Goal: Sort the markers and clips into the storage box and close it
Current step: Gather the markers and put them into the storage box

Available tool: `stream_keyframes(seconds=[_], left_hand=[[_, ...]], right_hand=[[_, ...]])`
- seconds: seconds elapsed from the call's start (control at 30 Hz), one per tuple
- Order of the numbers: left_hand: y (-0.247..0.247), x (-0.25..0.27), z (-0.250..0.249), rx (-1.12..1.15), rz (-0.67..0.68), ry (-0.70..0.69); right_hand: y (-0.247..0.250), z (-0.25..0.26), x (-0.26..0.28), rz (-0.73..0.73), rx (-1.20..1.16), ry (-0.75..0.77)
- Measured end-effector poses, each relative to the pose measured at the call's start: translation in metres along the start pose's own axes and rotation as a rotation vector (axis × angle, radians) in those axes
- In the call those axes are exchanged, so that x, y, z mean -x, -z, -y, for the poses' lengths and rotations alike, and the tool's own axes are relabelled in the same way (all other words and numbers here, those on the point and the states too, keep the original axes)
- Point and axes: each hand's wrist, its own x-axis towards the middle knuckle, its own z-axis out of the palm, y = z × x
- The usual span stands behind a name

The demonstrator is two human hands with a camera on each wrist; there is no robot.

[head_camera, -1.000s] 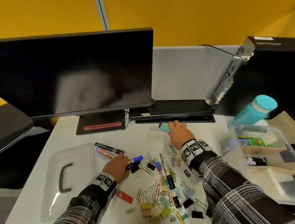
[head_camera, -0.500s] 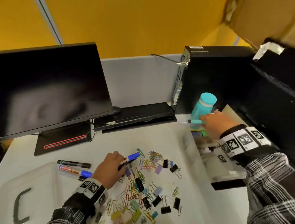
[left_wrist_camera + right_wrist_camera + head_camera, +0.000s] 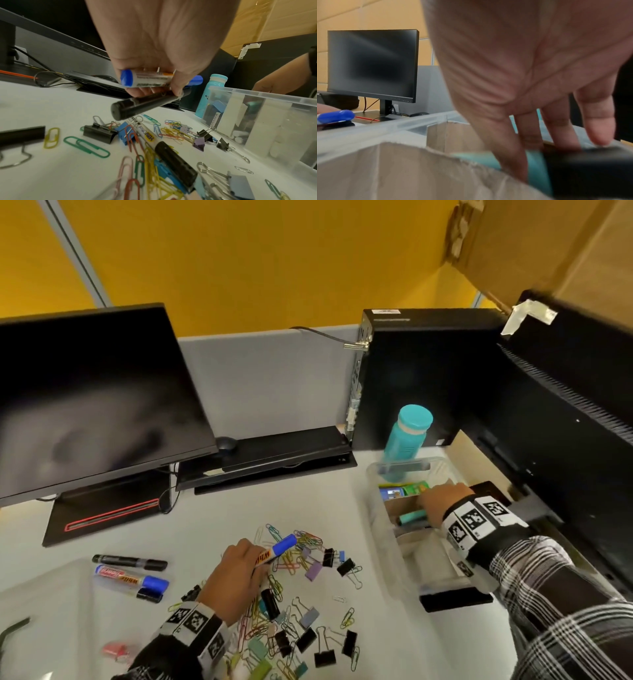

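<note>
My left hand (image 3: pixel 236 577) hovers over the pile of paper clips and binder clips (image 3: pixel 301 553), gripping a blue-capped marker (image 3: pixel 279 547) (image 3: pixel 147 79) and a black marker (image 3: pixel 142 106) together. My right hand (image 3: pixel 436 503) reaches down into the clear storage box (image 3: pixel 394 559) at the right. Its straight fingers (image 3: pixel 529 128) rest on a teal marker (image 3: pixel 412 517) (image 3: pixel 479 157) lying in a cardboard-walled compartment (image 3: pixel 402 169); the thumb is hidden. A black marker (image 3: pixel 130 562) and two blue-capped markers (image 3: pixel 137 578) lie on the table to the left.
The box's clear lid (image 3: pixel 44 604) lies at the front left. A teal bottle (image 3: pixel 407 436) stands just behind the box, against a black computer tower (image 3: pixel 428 378). A monitor (image 3: pixel 85 405) fills the back left. A small red item (image 3: pixel 116 650) lies near my left sleeve.
My right hand carried the teal marker from the back of the table to the box and lowered it inside. My left hand lifted its markers slightly. The view swung right.
</note>
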Motion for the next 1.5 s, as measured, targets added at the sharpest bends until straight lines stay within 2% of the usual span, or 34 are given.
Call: stream_keyframes(seconds=[0.17, 0.3, 0.5, 0.63, 0.73, 0.97, 1.03, 1.1, 1.2, 1.27, 1.5], left_hand=[[-0.005, 0.006, -0.012, 0.06, 0.01, 0.064], [-0.007, 0.006, -0.023, 0.063, -0.007, 0.021], [0.016, -0.029, -0.097, 0.047, -0.078, -0.167], [0.019, -0.062, -0.168, -0.008, -0.111, -0.363], [0.006, -0.087, -0.209, -0.091, -0.049, -0.402], [-0.016, -0.136, -0.248, -0.202, 0.18, -0.411], [-0.014, -0.132, -0.246, -0.17, 0.166, -0.431], [-0.01, -0.121, -0.234, -0.141, 0.096, -0.442], [-0.006, -0.096, -0.196, -0.139, -0.056, -0.431], [-0.003, -0.076, -0.162, -0.136, -0.111, -0.413], [0.011, 0.004, -0.018, -0.174, -0.07, -0.114]], right_hand=[[-0.003, -0.013, 0.007, -0.079, -0.214, 0.08], [-0.024, -0.035, 0.02, -0.242, -0.512, 0.064], [-0.075, -0.034, 0.03, -0.417, -0.693, -0.209], [-0.095, -0.023, 0.032, -0.55, -0.827, -0.268], [-0.097, -0.019, 0.034, -0.631, -0.836, -0.286], [-0.093, -0.019, 0.038, -0.624, -0.886, -0.323], [-0.093, -0.02, 0.039, -0.611, -0.891, -0.317], [-0.093, -0.021, 0.04, -0.605, -0.903, -0.306], [-0.092, -0.022, 0.04, -0.605, -0.904, -0.303], [-0.088, -0.019, 0.042, -0.61, -0.923, -0.299], [-0.047, 0.043, 0.047, -0.773, -0.727, -0.103]])
